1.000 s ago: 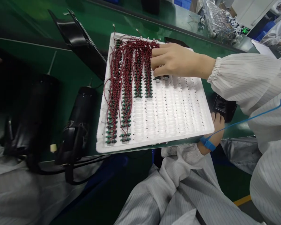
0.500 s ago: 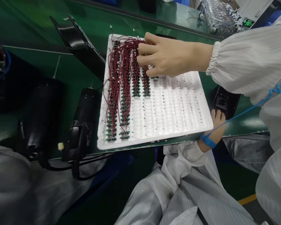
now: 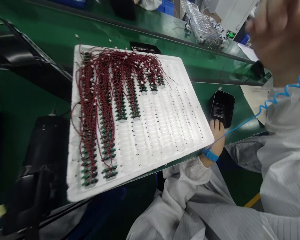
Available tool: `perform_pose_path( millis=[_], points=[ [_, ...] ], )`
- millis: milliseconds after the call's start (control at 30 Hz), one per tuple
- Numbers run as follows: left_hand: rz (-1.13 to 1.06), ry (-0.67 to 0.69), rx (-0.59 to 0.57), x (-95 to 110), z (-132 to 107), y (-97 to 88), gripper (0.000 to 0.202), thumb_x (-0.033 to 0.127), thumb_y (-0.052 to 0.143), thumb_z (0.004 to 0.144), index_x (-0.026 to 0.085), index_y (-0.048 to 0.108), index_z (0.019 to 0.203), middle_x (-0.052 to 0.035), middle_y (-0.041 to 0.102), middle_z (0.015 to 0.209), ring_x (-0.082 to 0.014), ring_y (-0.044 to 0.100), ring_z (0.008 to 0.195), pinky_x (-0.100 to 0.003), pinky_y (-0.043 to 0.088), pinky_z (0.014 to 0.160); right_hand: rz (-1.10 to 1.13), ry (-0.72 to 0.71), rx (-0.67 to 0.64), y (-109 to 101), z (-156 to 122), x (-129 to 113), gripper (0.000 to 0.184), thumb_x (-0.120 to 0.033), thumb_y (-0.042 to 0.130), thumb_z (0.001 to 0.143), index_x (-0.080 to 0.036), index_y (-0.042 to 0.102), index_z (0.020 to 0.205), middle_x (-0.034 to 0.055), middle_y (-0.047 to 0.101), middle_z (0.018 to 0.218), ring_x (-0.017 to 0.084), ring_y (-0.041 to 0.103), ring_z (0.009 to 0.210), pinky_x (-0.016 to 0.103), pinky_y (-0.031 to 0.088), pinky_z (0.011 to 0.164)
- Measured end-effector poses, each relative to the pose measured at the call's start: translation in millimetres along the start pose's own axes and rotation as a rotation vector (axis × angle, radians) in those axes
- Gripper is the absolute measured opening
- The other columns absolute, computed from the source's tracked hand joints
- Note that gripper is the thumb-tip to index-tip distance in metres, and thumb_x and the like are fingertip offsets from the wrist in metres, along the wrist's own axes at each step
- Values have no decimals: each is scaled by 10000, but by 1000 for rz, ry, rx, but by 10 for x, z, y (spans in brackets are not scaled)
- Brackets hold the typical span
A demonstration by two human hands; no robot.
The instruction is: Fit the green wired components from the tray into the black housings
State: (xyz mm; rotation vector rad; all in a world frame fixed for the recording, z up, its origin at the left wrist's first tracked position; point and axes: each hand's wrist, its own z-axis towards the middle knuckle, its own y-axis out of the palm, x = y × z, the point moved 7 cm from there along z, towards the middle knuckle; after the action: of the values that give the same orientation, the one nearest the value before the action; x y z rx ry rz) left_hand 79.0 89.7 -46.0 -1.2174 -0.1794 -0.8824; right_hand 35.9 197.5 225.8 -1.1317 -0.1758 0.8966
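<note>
A white foam tray (image 3: 162,133) slants across the bench. Rows of small green parts (image 3: 107,140) with twisted dark red wires and tiny white connectors fill its left side and upper middle; the slots at right hold none. My right hand (image 3: 277,36) is raised at the upper right, away from the tray and smeared by motion, so its grip cannot be made out. Beside the tray's right corner, my left hand (image 3: 217,138), with a blue wrist strap (image 3: 210,154), has its fingers closed over the near rim of a small black box (image 3: 223,106); its thumb is hidden.
Black equipment (image 3: 45,143) stands left of the tray, with a dark panel (image 3: 32,56) above it. Behind the tray lies a flat black object (image 3: 145,47). Clear plastic bags (image 3: 202,23) sit at the far side. A blue coiled cord (image 3: 272,100) crosses at right.
My right hand has left the wired parts on the tray and swung up to the right. The view has shifted, showing the tray larger and further left. My left hand stays at the black box.
</note>
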Motion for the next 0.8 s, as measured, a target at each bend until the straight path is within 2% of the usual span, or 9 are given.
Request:
perform_pose_path(
  millis=[33,100,133,233,333,433,533,667,800],
  points=[
    [-37,-14,28,-11,1,-14,355,97,466,982,110,642,1291,-169,622,1399,-325,540,1379,-476,541,1086,172,105,-1,-22,-222,143,318,-382,260,930,-197,199,678,-124,324,650,-19,522,687,307,355,679],
    [-128,-49,100,-43,0,-74,346,123,492,984,114,622,1304,-186,604,1403,-328,542,1372,-490,540,1086,485,398,-49,80,-742,468,348,-464,661,846,-233,413,766,-129,380,608,12,376,531,256,315,586],
    [-186,-65,143,-60,-4,-119,346,151,498,993,109,608,1319,-194,601,1392,-325,548,1361,-492,533,1096,458,537,-82,152,-1026,622,364,-479,746,811,-233,478,790,-101,445,631,31,373,533,247,305,556],
    [-385,-88,231,-101,-33,-240,366,268,459,1042,106,574,1350,-189,630,1305,-298,593,1279,-470,528,1093,313,680,-363,490,-1778,881,367,-564,691,882,-209,609,838,-22,510,666,86,424,573,261,322,553],
    [-587,-105,146,-110,-49,-228,383,320,409,1069,123,563,1358,-140,684,1135,-250,663,1093,-410,577,981,340,739,-522,797,-2292,1013,426,-621,646,887,-199,602,844,-2,534,700,110,436,586,269,345,562],
    [-770,-126,-2,-96,-47,-140,301,269,463,1051,160,624,1280,-86,679,1021,-203,682,953,-336,597,875,424,758,-521,948,-2496,1039,455,-649,608,895,-199,585,837,9,559,728,123,454,617,272,370,588],
    [-919,-214,-44,-149,-32,-99,208,214,563,1000,198,680,1171,-68,649,1074,-181,678,985,-301,595,884,447,761,-509,976,-2528,1029,465,-658,604,896,-195,615,853,23,591,758,129,475,641,272,381,604],
    [-1099,-337,-169,-183,-11,-19,222,229,623,961,193,669,1175,-57,634,1116,-157,695,911,-278,610,817,448,737,-492,948,-2488,1029,473,-658,584,910,-188,613,858,19,590,738,118,461,622,264,369,596],
    [-1176,-426,-330,-162,-21,69,179,198,618,947,181,652,1122,3,665,893,-123,682,737,-245,592,711,441,669,-541,945,-2470,998,463,-635,541,942,-185,616,860,13,580,721,109,432,594,260,338,575]
  ],
)
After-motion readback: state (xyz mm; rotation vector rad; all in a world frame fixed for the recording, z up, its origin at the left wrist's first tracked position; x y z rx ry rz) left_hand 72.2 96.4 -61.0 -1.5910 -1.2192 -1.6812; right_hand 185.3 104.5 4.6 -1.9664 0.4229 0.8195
